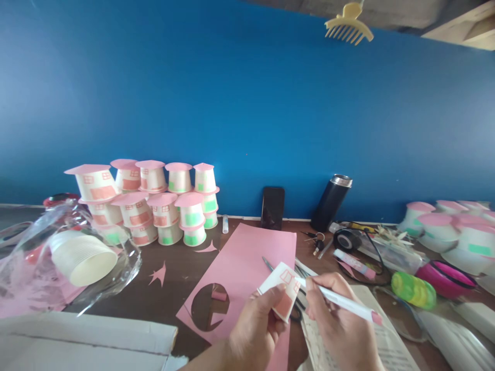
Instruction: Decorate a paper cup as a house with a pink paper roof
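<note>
My left hand (255, 327) grips a small white paper cup (276, 281), tilted on its side, with red window outlines and a filled red door drawn on it. In my right hand (342, 319) is a white marker pen (348, 305) with a pink end, its tip at the drawn window on the cup. Beneath the cup lies a sheet of pink paper (257, 247) with a round hole cut in it. Scissors (266, 264) lie on that sheet, partly hidden by the cup and my hands.
Decorated cups with pink tops (168, 210) stand stacked at left, beside plain nested cups (83, 257) in clear plastic. A phone (273, 207) and a black bottle (331, 202) stand by the blue wall. Cluttered at right are a yellow-green roll (413, 290) and more decorated cups (472, 232).
</note>
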Demonstrator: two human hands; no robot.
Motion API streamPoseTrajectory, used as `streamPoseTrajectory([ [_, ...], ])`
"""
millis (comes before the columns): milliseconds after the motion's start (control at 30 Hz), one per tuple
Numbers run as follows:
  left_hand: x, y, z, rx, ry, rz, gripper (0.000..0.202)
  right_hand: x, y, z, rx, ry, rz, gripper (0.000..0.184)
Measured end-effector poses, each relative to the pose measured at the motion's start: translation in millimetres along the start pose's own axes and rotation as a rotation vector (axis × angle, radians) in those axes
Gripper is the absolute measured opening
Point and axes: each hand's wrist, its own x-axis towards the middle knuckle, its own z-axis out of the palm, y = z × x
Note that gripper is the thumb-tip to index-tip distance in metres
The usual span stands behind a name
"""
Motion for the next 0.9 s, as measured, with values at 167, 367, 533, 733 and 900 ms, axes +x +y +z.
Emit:
streamPoseTrajectory([
  [167,-0.3,0.0,0.8,0.006,0.002,0.003,0.025,0.0,1.1,-1.1,-0.009,-0.006,-0.006,0.017],
  [367,-0.8,0.8,2.1,0.004,0.013,-0.004,0.028,-0.1,-1.2,-1.7,-0.028,-0.009,-0.024,0.017],
  [533,1.3,-0.3,1.3,-0.017,0.025,0.0,0.026,-0.2,-1.1,-1.8,-0.021,-0.007,-0.034,0.017],
  [733,0.0,1.9,4.0,-0.016,0.037,-0.013,0.024,-0.6,-1.2,-1.9,-0.02,-0.009,-0.034,0.017],
  [900,-0.6,1.6,4.1,-0.01,0.038,-0.011,0.025,-0.9,0.4,-0.8,-0.026,-0.005,-0.031,0.017],
])
